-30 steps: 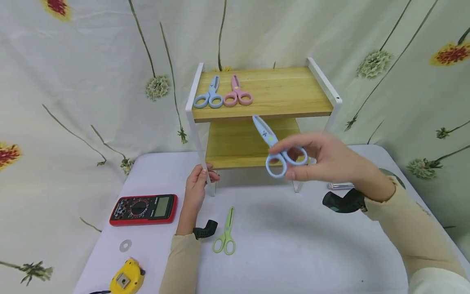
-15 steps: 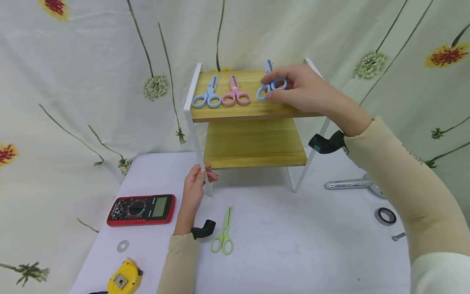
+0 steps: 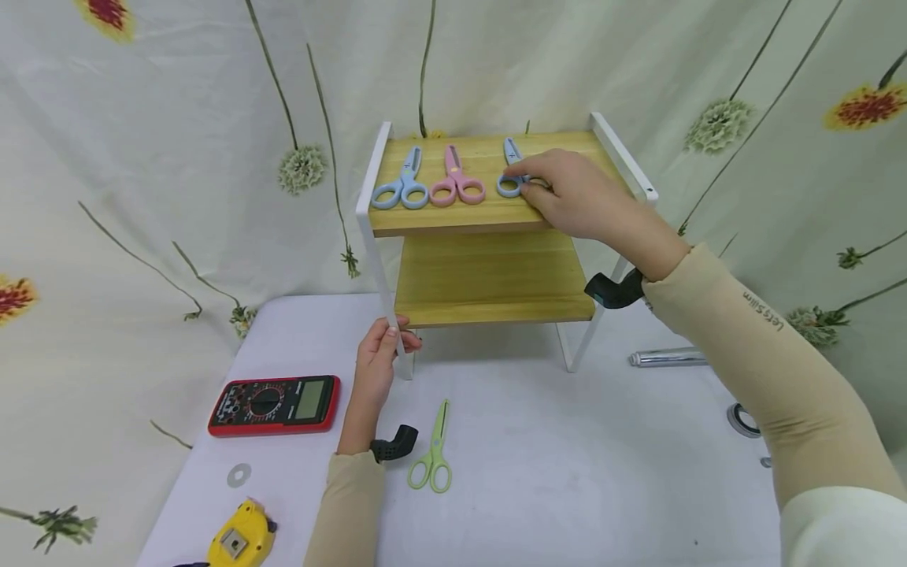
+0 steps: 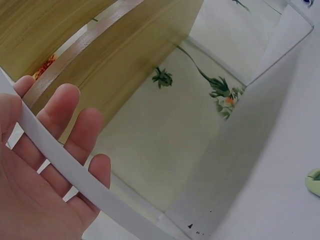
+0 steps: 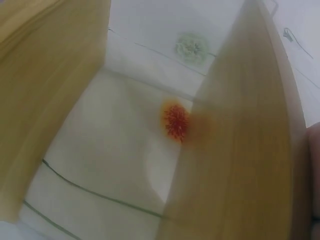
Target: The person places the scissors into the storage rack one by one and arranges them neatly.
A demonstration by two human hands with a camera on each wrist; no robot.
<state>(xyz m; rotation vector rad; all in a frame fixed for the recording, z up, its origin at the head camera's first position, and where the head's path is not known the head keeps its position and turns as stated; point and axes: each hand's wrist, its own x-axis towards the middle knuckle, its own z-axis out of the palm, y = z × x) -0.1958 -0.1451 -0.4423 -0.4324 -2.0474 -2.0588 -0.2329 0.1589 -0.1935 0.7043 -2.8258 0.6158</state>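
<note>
On my feed, the right sleeve (image 3: pixel 761 315) reads "Let's Slim". A white table (image 3: pixel 567 465) stands before flowered drapes. My left hand (image 3: pixel 379 354) clasps the shelf rack's white front leg (image 3: pixel 388 315); my right hand (image 3: pixel 574 197), reaching onto the top shelf (image 3: pixel 489 213), pinches the blue scissors (image 3: pixel 509 173) lying flat there beside the pink scissors (image 3: pixel 455 175).

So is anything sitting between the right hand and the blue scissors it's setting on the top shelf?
No. The right hand already rests on the blue scissors, which lie flat on the top shelf beside the pink scissors. Nothing visible lies between them. The left hand grips the rack's front leg.
</note>
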